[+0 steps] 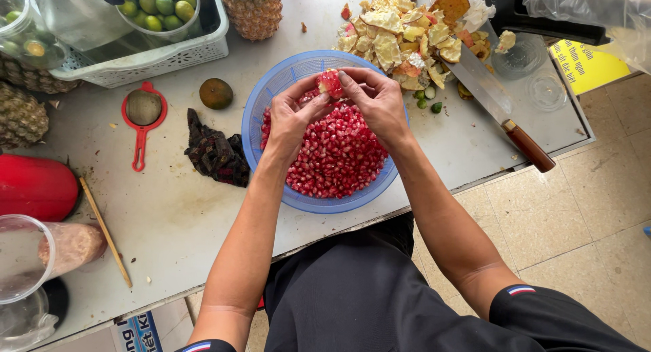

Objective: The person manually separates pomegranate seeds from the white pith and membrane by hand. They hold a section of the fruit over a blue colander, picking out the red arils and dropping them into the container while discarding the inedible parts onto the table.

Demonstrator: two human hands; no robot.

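So I've got both hands up over the blue strainer bowl (271, 94), left hand (291, 118) and right hand (376, 101) pinching a pomegranate chunk (330, 83) between fingertips at the bowl's 12 o'clock. Loose seeds (336, 155) sit underneath, peel pile (407, 36) at 1 o'clock.

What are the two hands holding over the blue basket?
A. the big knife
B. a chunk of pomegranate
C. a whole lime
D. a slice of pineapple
B: the left hand and right hand pinch a red pomegranate piece above the blue basket, which holds loose red seeds; the knife lies untouched on the table.
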